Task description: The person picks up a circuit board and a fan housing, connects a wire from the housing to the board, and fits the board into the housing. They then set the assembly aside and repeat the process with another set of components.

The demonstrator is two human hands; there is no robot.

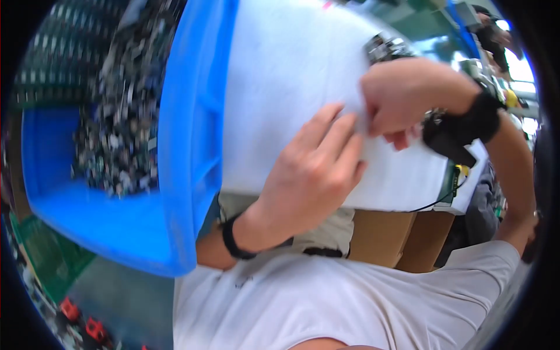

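My left hand (318, 166) is over the white tabletop (280, 64), its fingers stretched out and slightly apart, with nothing visible in them. Just right of its fingertips, my right hand (402, 96) is bent at the wrist with curled fingers. Motion blurs it, and whatever its fingers may hold is hidden. Beyond the right hand lies a cluster of small shiny metal parts (386, 48); more shiny parts show partly beneath its wrist. A black band (233, 238) circles my left wrist, and a bulkier black strap (475, 122) my right.
A blue plastic bin (195, 128) heaped with small metal parts (125, 134) stands against the table's left side. Below the table's near edge sits a cardboard box (379, 236). A thin black cable (436, 202) hangs at the near right edge. Green crates (52, 64) stand far left.
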